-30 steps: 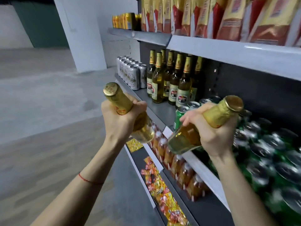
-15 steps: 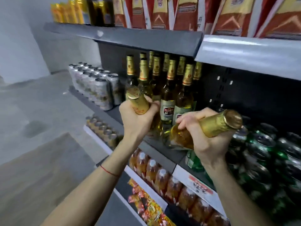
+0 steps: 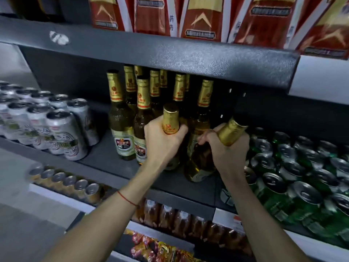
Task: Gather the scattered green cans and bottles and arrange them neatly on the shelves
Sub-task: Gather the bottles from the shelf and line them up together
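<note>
My left hand (image 3: 161, 144) grips a gold-foiled glass bottle (image 3: 170, 120) by the neck, holding it upright at the front of the group of standing bottles (image 3: 120, 120) on the dark middle shelf (image 3: 105, 157). My right hand (image 3: 226, 150) grips a second bottle (image 3: 200, 167) by its foil neck; this one tilts right, its base down on the shelf beside the other. Green cans (image 3: 283, 178) fill the shelf just right of my right hand.
Silver cans (image 3: 62, 131) stand on the left of the same shelf. The upper shelf's edge (image 3: 170, 53) hangs low over the bottles, with red and gold packs (image 3: 200, 17) on top. Below are small cans (image 3: 79, 186), orange bottles (image 3: 181, 220) and snack packets (image 3: 156, 248).
Both hands have moved forward and down into the shelf with their bottles. The left bottle has come upright among the standing ones, and the right bottle's base now meets the shelf.
</note>
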{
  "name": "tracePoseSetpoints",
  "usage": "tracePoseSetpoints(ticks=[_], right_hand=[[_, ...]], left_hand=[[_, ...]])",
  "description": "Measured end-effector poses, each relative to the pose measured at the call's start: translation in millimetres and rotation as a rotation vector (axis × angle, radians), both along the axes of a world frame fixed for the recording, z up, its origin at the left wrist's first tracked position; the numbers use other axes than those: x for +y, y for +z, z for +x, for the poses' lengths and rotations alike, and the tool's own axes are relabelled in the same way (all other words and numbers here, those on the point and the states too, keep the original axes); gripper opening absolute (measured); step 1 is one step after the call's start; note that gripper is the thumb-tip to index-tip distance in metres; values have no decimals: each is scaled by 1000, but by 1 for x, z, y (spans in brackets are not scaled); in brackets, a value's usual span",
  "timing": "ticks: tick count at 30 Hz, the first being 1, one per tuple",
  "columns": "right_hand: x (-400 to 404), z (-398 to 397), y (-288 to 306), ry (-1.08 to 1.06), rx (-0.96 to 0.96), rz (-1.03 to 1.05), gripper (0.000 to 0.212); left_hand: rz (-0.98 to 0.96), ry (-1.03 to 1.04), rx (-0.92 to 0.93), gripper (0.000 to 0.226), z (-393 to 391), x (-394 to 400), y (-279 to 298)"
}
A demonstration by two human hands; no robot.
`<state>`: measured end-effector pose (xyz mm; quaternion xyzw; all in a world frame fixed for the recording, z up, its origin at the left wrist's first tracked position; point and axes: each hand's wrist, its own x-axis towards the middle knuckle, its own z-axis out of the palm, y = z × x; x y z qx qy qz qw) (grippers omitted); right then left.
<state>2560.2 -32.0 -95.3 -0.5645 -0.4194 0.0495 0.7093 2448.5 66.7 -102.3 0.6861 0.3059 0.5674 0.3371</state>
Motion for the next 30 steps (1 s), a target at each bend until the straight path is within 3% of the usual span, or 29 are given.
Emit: tracePoseSetpoints(ticks=[15, 18, 24, 30], right_hand=[[45, 19, 16, -60, -4, -324, 28], [50, 18, 16, -68, 14, -318, 28], [56, 10, 16, -91, -44, -310, 28], [58, 5, 12, -178, -131, -186, 43]], left_hand=[[13, 7, 133, 39, 27, 25, 10], [20, 12, 168, 31, 29, 27, 11], [2, -26, 201, 39, 24, 33, 12], [50, -43, 224, 40, 23, 34, 4]])
